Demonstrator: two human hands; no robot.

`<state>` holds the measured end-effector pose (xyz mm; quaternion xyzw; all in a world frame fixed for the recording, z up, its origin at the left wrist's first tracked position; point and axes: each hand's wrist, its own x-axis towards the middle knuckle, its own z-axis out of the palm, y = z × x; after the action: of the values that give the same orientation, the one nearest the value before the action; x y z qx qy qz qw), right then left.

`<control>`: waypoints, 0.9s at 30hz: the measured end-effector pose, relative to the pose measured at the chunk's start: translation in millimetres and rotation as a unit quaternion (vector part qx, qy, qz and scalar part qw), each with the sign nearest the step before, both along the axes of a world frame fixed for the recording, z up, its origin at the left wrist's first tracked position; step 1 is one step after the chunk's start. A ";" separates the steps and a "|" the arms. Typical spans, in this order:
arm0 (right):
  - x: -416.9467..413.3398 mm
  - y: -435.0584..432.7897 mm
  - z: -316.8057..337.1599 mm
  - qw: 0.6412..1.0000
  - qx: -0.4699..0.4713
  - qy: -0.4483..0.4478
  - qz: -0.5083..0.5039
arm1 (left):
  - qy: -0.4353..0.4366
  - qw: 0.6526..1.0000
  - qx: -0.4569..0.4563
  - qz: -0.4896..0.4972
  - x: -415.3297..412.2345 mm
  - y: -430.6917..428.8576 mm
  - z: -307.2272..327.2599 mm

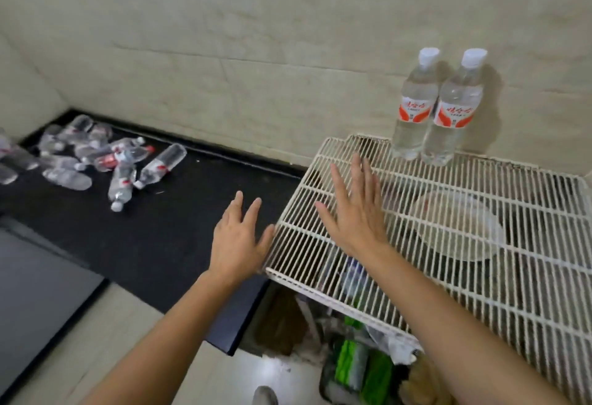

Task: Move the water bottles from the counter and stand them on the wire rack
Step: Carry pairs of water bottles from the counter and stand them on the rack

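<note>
Wire rack, 2 clear plastic bottles

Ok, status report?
Left hand open, empty, by rack corner. Right hand open over rack. Two bottles upright on rack, pile lying on counter. Nothing in the way.

Beige tiled wall, pale glossy floor

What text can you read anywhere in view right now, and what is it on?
Left standing bottle on the wire rack: red label characters, too blurred to read.
Right standing bottle: same label, also unreadable.
Lying bottles on the counter: labels too small to read.
No other legible text.
</note>
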<state>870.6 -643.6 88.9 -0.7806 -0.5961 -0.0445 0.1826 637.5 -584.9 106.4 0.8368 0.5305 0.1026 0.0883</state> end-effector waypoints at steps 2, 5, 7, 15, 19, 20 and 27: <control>-33.3 7.9 6.1 1.000 -0.012 -0.003 0.023 | 0.011 1.000 0.005 0.023 -38.6 -5.5 -3.6; -86.1 24.3 16.5 0.998 -0.019 -0.004 0.058 | 0.036 0.997 -0.018 0.068 -105.7 -7.8 -10.5; -125.3 39.9 22.8 0.997 -0.002 -0.007 0.077 | 0.040 0.995 -0.021 0.094 -156.5 -6.5 -16.6; -338.4 111.8 4.1 0.995 -0.007 0.001 0.099 | -0.007 0.985 -0.018 0.173 -369.2 30.2 -19.9; -431.5 136.8 -11.4 0.990 -0.036 0.002 0.135 | -0.013 0.977 -0.035 0.210 -447.4 52.6 -18.1; -447.6 142.7 -16.1 0.989 -0.044 -0.001 0.144 | -0.008 0.976 -0.043 0.213 -461.6 58.9 -18.9; -492.8 208.5 -52.0 0.982 -0.097 -0.016 0.164 | -0.006 0.974 -0.075 0.214 -514.8 127.6 -40.4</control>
<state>377.7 -435.1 36.9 -0.6855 -0.7202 0.0321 0.1014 122.7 -457.3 65.9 0.6940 0.7031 0.0839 0.1302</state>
